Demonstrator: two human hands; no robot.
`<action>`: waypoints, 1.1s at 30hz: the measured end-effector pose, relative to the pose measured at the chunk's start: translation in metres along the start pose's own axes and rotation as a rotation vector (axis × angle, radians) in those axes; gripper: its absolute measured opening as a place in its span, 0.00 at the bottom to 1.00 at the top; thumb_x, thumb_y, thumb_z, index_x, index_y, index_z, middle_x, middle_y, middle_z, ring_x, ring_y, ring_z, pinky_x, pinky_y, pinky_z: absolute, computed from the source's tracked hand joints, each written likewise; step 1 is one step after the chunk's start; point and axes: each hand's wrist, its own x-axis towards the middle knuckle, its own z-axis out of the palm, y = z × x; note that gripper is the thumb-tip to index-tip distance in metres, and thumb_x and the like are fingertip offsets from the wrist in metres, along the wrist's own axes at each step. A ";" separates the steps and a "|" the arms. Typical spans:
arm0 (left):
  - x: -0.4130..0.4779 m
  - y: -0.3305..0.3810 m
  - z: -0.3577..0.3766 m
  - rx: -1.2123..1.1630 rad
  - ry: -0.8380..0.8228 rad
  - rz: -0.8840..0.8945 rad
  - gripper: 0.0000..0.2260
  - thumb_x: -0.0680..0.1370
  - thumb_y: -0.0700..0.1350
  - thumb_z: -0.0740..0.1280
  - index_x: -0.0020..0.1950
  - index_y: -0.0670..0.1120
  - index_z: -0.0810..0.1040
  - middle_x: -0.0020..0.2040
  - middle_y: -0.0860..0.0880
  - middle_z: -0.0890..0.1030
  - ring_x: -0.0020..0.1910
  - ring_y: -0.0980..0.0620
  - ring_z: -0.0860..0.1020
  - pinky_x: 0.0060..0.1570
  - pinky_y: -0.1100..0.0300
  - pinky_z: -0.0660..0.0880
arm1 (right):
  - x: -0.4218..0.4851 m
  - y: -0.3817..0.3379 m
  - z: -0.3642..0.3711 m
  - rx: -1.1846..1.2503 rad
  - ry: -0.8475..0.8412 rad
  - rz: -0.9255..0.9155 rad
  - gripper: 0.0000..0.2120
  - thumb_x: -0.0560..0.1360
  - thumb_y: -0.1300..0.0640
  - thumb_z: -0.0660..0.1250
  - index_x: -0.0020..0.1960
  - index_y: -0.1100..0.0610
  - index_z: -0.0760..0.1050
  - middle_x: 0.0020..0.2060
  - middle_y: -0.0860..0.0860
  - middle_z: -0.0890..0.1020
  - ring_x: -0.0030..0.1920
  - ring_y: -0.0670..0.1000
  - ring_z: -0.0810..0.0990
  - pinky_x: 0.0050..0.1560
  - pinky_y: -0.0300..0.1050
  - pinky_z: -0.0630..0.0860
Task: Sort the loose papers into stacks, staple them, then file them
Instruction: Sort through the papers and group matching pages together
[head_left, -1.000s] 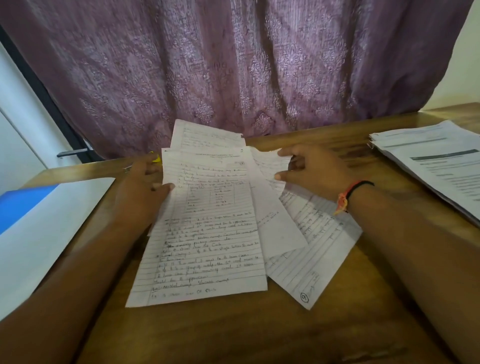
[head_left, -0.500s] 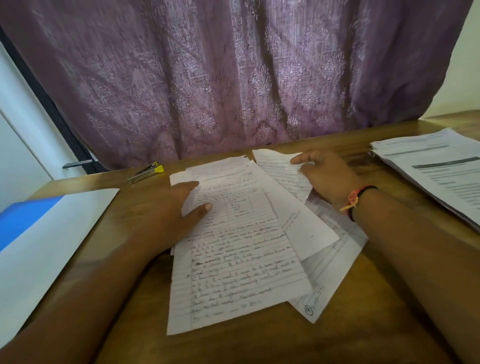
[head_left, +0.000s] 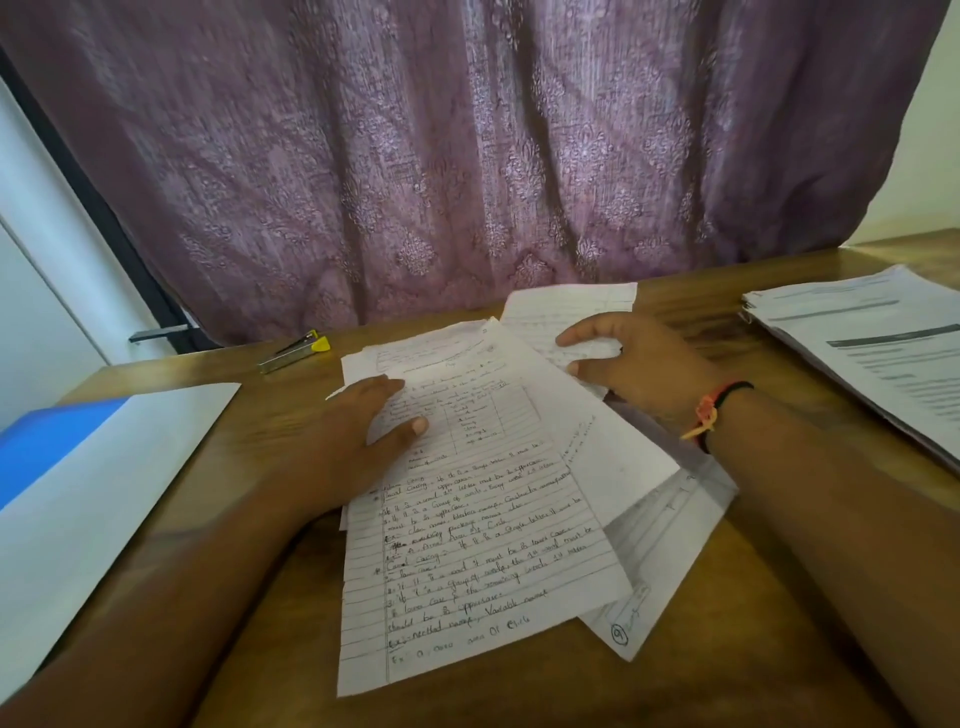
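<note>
early sorting: handwritten sheets (head_left: 493, 545) lie fanned at centre, unstapled, with the stapler (head_left: 296, 351) idle at 11 o'clock. left hand (head_left: 358, 441) presses flat on them; right hand (head_left: 639, 369) touches the rear sheet, grip unclear.

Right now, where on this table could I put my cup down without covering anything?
Bare wood shows at the near edge, below the loose papers, and in a strip between them and the printed stack on the right. The middle is crowded; the stapler and blue-and-white folder take the left.
</note>
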 end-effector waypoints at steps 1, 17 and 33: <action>0.001 -0.002 0.001 -0.017 0.012 0.006 0.42 0.72 0.74 0.54 0.80 0.52 0.62 0.81 0.52 0.61 0.79 0.51 0.60 0.77 0.49 0.59 | 0.001 0.000 0.001 0.075 0.004 -0.013 0.11 0.75 0.66 0.72 0.55 0.54 0.83 0.58 0.49 0.83 0.59 0.51 0.81 0.62 0.55 0.78; -0.002 -0.007 0.001 -0.024 -0.038 0.070 0.55 0.60 0.85 0.53 0.81 0.57 0.55 0.82 0.56 0.53 0.81 0.54 0.52 0.79 0.49 0.56 | -0.006 -0.006 0.004 0.179 0.035 -0.228 0.15 0.77 0.71 0.66 0.52 0.53 0.84 0.58 0.39 0.82 0.62 0.41 0.79 0.67 0.50 0.75; -0.003 -0.006 0.001 0.013 -0.080 0.078 0.54 0.61 0.85 0.50 0.82 0.59 0.53 0.83 0.57 0.53 0.81 0.54 0.52 0.78 0.50 0.55 | -0.006 -0.001 0.009 0.045 -0.104 -0.063 0.11 0.73 0.65 0.74 0.53 0.54 0.83 0.57 0.42 0.81 0.56 0.40 0.78 0.47 0.28 0.76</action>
